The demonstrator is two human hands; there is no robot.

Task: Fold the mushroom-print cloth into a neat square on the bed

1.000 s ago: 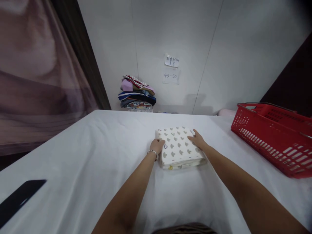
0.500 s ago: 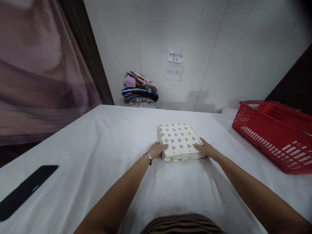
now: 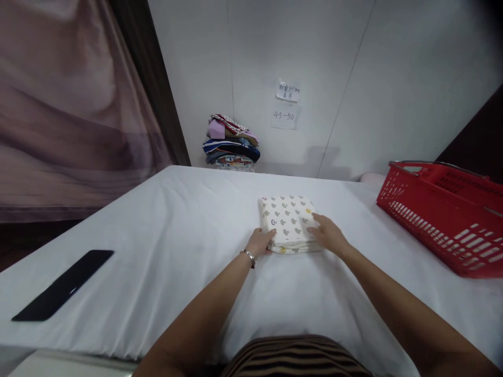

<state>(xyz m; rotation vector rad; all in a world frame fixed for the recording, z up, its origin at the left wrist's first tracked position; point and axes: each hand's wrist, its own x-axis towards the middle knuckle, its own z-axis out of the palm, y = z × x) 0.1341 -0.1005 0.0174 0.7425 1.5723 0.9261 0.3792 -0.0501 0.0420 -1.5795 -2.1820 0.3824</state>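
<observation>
A folded white cloth (image 3: 291, 217) with grey and yellow mushroom-like prints lies on the white-covered table (image 3: 188, 209). At its near left corner, my left hand (image 3: 260, 242) grips the edge, thumb on top and fingers partly hidden at the side. My right hand (image 3: 327, 233) rests on the cloth's right side, with thumb and fingers apart over the top. A bracelet circles my left wrist.
A red plastic basket (image 3: 444, 217) stands at the right. Toward the left front lies a flat black object (image 3: 65, 285). Folded fabrics (image 3: 231, 144) are stacked beyond the far edge, near the wall with paper notes (image 3: 285, 115). A pinkish curtain (image 3: 70, 115) hangs at the left.
My right hand has shifted from the cloth's near right corner up onto its right side. My left hand stays at the near left corner. The camera view has shifted slightly.
</observation>
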